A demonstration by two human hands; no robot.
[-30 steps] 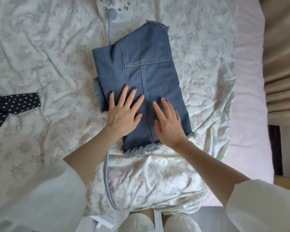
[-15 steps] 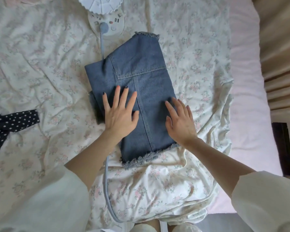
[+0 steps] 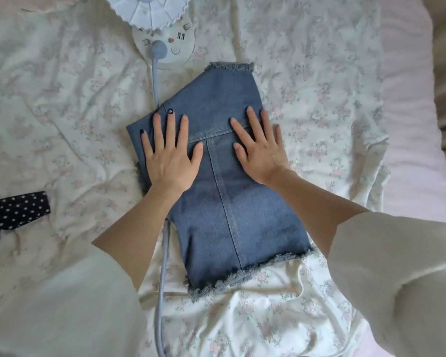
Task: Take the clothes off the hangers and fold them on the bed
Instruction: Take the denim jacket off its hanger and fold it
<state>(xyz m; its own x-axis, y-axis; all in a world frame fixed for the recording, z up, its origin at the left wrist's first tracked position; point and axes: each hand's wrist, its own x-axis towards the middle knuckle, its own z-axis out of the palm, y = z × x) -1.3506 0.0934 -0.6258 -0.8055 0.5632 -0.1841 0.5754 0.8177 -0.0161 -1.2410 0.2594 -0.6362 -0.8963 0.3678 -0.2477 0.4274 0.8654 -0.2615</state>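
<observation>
I see my left hand (image 3: pixel 169 161) and right hand (image 3: pixel 262 150) lying flat, fingers straight and spread, pressing the folded denim (image 3: pixel 224 197) at frame centre on the bed (image 3: pixel 62 112). Neither grips anything. A fan (image 3: pixel 162 29) sits at top, polka-dot cloth (image 3: pixel 13 210) at left.

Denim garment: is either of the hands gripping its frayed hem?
No: left hand and right hand lie flat on the denim garment's upper part.

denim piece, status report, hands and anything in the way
Left hand and right hand flat, pressing folded denim piece. Blue cord runs under its left edge. No hanger in view.
</observation>
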